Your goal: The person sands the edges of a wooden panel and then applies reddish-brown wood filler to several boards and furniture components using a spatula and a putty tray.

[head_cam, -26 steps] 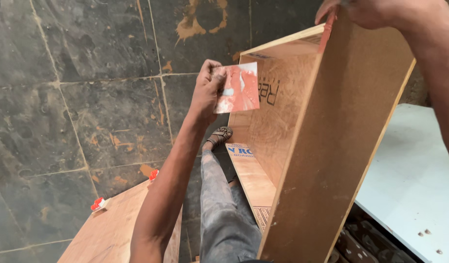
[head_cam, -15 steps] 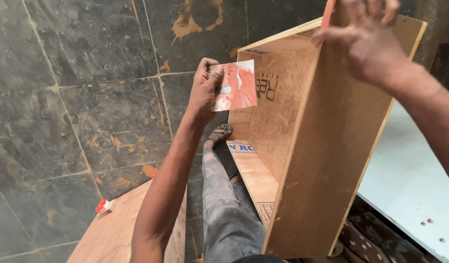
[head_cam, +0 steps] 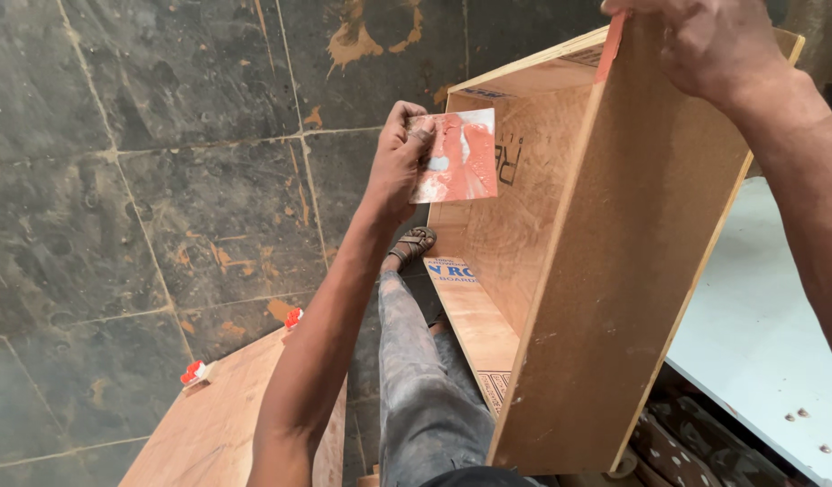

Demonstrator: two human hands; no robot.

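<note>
My left hand (head_cam: 400, 158) pinches a small square card (head_cam: 456, 155) smeared with reddish adhesive, held up in front of the open side of a plywood box (head_cam: 614, 261). My right hand (head_cam: 705, 41) rests on the box's top edge at the upper right, its fingers over a strip of red adhesive (head_cam: 609, 47) along that edge. The box stands tilted, with its inside facing left. My grey trouser leg (head_cam: 425, 379) and sandalled foot (head_cam: 414, 243) show below the card.
A plywood sheet (head_cam: 217, 424) lies on the dark stone floor (head_cam: 163, 180) at the lower left, with two small red-and-white clips (head_cam: 193, 372) at its far edge. A white board (head_cam: 768, 325) with screws lies at the right.
My right hand has slid from above the box down onto its top edge. The view has shifted slightly; my left hand keeps the card in about the same place.
</note>
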